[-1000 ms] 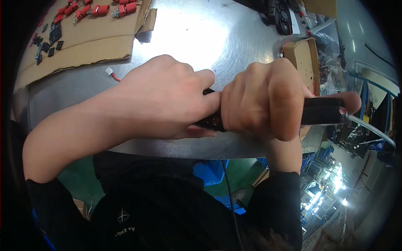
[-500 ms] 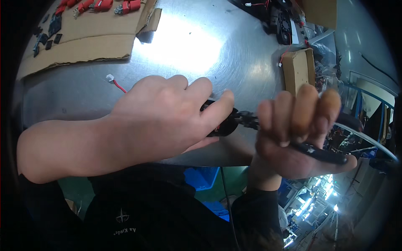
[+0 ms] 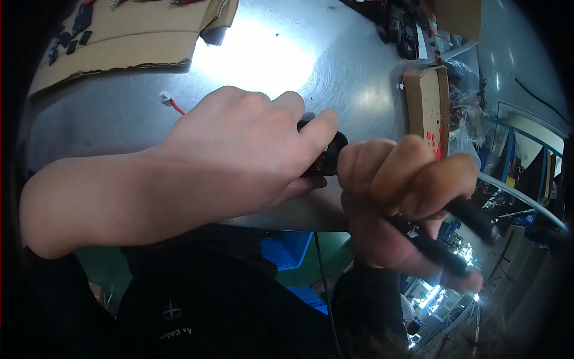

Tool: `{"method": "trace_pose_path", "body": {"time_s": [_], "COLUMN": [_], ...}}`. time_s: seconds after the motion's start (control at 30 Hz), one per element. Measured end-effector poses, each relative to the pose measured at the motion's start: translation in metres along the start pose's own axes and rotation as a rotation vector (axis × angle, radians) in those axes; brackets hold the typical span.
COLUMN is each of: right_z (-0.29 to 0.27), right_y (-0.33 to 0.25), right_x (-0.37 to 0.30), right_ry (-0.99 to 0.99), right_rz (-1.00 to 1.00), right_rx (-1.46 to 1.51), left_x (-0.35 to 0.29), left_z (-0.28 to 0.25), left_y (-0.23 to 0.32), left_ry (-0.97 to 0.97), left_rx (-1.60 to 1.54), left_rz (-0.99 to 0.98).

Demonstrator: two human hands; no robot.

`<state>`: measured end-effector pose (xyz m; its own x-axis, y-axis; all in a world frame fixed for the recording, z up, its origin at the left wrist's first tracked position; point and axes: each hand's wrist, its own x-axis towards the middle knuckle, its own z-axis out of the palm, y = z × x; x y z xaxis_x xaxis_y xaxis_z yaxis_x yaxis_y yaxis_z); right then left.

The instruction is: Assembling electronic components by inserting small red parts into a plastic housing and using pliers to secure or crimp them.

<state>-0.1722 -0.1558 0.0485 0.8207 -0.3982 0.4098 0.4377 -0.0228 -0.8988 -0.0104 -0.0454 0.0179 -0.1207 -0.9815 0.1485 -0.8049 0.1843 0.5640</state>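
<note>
My left hand [image 3: 245, 134] is closed around a small round-edged black part [image 3: 336, 146], which the fingers mostly cover; its kind cannot be made out. A red lead with a white plug [image 3: 167, 98] comes out from behind this hand onto the metal table. Close on the right, my right hand [image 3: 397, 191] grips black-handled pliers [image 3: 433, 248]. Their two handles stick out toward the lower right, spread apart. The jaws are hidden behind my fingers, next to the black part, so whether they touch it does not show.
Cardboard [image 3: 119, 51] with small black pieces lies at the far left. An open cardboard box [image 3: 426, 107] with red bits stands at right, near black fans [image 3: 408, 39] with wires and clear plastic bags [image 3: 463, 128]. The metal table's near edge [image 3: 287, 229] runs before me.
My right hand has moved left and turned, the pliers' handles now tipping lower; the jaws seen earlier are covered. My left hand has shifted slightly up with the black part. Red bits now show in the box.
</note>
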Motion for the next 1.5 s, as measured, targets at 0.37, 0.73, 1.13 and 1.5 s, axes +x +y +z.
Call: {"method": "trace_pose_path", "body": {"time_s": [0.37,0.73,1.13,1.5], "right_z": [-0.006,0.006,0.009,0.017], "right_y": [-0.009,-0.007,-0.001,-0.006], "right_x": [0.002,-0.001,0.000,0.008], "right_ry": [0.050,0.026,0.033,0.079], "right_rz": [-0.063,0.018,-0.039,0.086], "right_rx": [0.094,-0.007,-0.055,-0.036], "left_x": [0.002,0.005,0.005,0.010], "left_z": [-0.004,-0.005,-0.006,-0.004], "left_y": [-0.002,0.000,0.003,0.007], "left_ry": [-0.118,-0.143,-0.170,-0.157], "left_rx": [-0.019,-0.011,0.023,0.029], "left_rz": [-0.046,-0.061,-0.094,-0.125]}}
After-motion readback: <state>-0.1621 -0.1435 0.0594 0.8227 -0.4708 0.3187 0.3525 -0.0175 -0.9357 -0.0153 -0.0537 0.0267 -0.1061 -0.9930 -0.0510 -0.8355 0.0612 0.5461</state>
